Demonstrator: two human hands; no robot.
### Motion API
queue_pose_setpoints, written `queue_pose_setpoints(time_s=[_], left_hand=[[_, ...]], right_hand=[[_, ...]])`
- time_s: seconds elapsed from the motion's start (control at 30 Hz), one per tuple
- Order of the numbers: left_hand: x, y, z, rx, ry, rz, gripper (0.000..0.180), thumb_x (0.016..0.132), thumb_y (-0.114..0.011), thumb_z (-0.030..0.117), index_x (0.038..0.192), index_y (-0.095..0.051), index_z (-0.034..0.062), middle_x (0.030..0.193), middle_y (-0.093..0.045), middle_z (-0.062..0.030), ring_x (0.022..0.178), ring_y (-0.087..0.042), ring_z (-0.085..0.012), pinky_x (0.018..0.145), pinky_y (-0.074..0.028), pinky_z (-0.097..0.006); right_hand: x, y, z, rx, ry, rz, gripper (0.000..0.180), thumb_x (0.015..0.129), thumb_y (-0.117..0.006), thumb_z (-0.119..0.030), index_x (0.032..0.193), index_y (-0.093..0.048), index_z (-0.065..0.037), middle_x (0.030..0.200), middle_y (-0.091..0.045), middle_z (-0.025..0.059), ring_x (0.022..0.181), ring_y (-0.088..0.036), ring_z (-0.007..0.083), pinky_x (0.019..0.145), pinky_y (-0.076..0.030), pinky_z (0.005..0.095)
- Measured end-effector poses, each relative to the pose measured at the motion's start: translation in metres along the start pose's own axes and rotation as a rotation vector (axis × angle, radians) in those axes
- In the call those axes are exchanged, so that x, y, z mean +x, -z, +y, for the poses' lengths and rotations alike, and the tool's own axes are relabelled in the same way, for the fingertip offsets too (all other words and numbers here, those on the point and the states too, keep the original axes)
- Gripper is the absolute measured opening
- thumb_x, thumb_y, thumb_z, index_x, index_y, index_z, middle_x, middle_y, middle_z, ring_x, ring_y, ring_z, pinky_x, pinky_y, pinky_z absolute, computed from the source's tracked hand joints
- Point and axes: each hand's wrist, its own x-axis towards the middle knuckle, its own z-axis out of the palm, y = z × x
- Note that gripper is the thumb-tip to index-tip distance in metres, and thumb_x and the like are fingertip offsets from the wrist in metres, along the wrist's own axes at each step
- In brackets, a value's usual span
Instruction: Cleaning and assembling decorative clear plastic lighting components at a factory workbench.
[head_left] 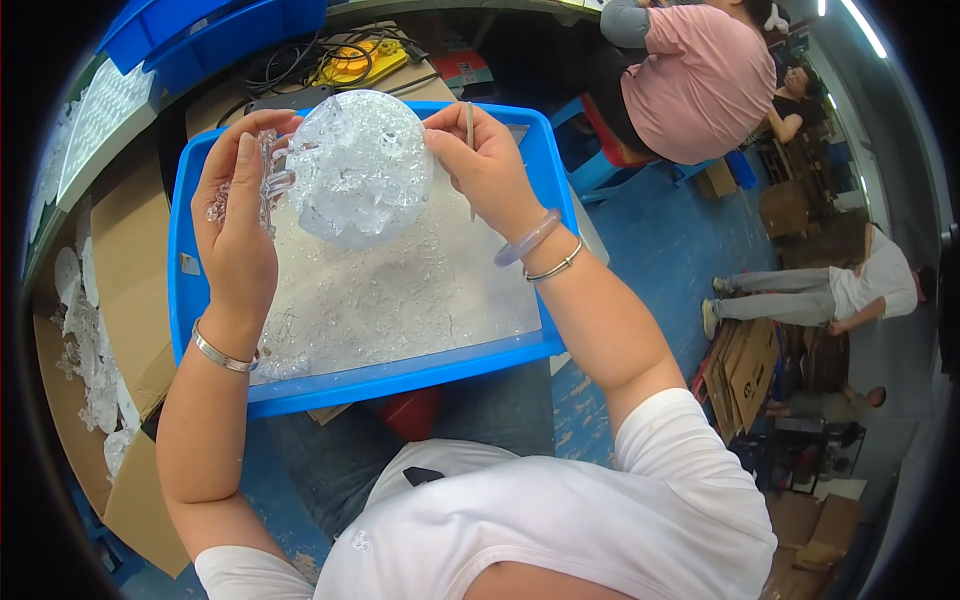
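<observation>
The left hand [235, 215] grips a clear, branched plastic frame of small parts [262, 180], fingers wrapped round its stem, and steadies a round, clear, crinkled plastic ball [362, 168] above the blue plastic tray [400, 375] on the lap. The right hand [482, 165] pinches a thin pale stick [469, 130] between thumb and forefinger while its other fingers touch the ball's right side. Clear scraps litter the tray floor. The step looks like fitting or picking at pieces on the ball; the next move probably calls for a steady hold and fine work with the stick's tip.
</observation>
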Motion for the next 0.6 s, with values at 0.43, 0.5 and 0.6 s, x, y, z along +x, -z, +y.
queue_pose_setpoints(time_s=[0.43, 0.5, 0.6], left_hand=[[-0.003, -0.002, 0.0, 0.125, -0.077, -0.082, 0.027, 0.091, -0.039, 0.02, 0.101, -0.055, 0.0, 0.099, -0.058, -0.0119, 0.097, -0.054, -0.0189, 0.091, -0.037, -0.032], [-0.003, -0.002, -0.003, 0.124, -0.079, -0.093, 0.028, 0.091, -0.038, 0.02, 0.1, -0.055, -0.0001, 0.099, -0.058, -0.012, 0.097, -0.053, -0.0189, 0.091, -0.037, -0.032], [-0.005, 0.0, 0.001, 0.174, -0.071, -0.079, 0.028, 0.091, -0.037, 0.019, 0.099, -0.056, -0.0003, 0.101, -0.057, -0.0121, 0.099, -0.053, -0.0193, 0.092, -0.037, -0.033]], right_hand=[[0.005, 0.005, 0.016, -0.039, 0.088, 0.046, 0.011, 0.079, -0.059, -0.014, 0.075, -0.054, -0.006, 0.065, -0.05, -0.0036, 0.057, -0.042, 0.0026, 0.051, -0.035, 0.0172], [0.006, 0.004, 0.019, -0.059, 0.045, 0.011, 0.013, 0.078, -0.059, -0.015, 0.072, -0.054, -0.005, 0.064, -0.051, -0.0028, 0.059, -0.042, 0.0031, 0.054, -0.036, 0.0181], [0.007, 0.003, 0.019, -0.066, 0.03, 0.013, 0.015, 0.079, -0.059, -0.015, 0.07, -0.053, -0.004, 0.063, -0.05, -0.0018, 0.059, -0.043, 0.0035, 0.054, -0.036, 0.0184]])
